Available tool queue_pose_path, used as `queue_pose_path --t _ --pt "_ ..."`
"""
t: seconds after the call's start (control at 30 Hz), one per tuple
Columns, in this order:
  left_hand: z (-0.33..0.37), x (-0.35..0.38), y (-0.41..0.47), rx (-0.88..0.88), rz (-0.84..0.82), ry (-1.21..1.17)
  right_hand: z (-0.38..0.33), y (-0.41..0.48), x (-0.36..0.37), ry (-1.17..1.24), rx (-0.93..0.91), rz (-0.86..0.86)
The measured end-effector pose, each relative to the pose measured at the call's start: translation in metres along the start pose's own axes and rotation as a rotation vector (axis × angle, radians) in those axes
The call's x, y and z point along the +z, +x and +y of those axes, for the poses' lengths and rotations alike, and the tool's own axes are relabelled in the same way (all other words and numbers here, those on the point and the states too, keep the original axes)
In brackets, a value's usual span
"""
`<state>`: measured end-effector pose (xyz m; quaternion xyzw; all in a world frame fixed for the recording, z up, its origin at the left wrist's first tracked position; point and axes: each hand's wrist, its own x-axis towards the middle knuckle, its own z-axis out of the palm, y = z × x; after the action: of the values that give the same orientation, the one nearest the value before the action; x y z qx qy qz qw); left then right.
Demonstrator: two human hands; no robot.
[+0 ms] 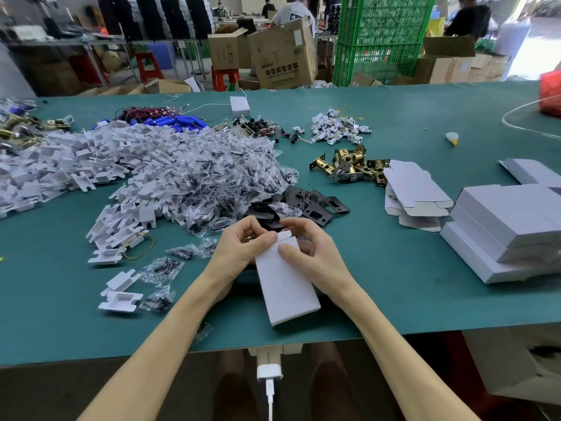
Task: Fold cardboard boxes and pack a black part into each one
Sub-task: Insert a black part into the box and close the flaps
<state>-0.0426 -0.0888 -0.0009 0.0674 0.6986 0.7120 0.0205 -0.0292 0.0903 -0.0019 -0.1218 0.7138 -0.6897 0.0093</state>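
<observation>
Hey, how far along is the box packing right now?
Done: a stack of closed boxes sits at right. In hand: the left hand and right hand hold a white box, working its end flap. Left: flat box blanks and a pile of black plates wait on the table.

My box (285,287) is plain white, unprinted, against a teal-green tabletop (394,268). Beyond it lie matte black plates (315,205) and brass-gold latches (349,165); to my left, a heap of white plastic inserts (76,159) and blue cells (176,121) with red and black wires (142,112). Behind the tabletop stand bright green crates (382,38), brown cartons (282,53) and a red stool (224,77).
</observation>
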Motion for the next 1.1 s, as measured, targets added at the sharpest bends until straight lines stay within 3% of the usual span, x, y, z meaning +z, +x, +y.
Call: queue_pose_path --t 0.37,1.1 --pt "0.001 0.001 -0.002 0.050 -0.006 -0.025 0.001 0.000 -0.002 -0.047 0.010 -0.005" --pt "-0.003 -0.006 0.005 -0.039 -0.057 -0.101 0.010 0.002 0.003 -0.154 -0.025 0.119"
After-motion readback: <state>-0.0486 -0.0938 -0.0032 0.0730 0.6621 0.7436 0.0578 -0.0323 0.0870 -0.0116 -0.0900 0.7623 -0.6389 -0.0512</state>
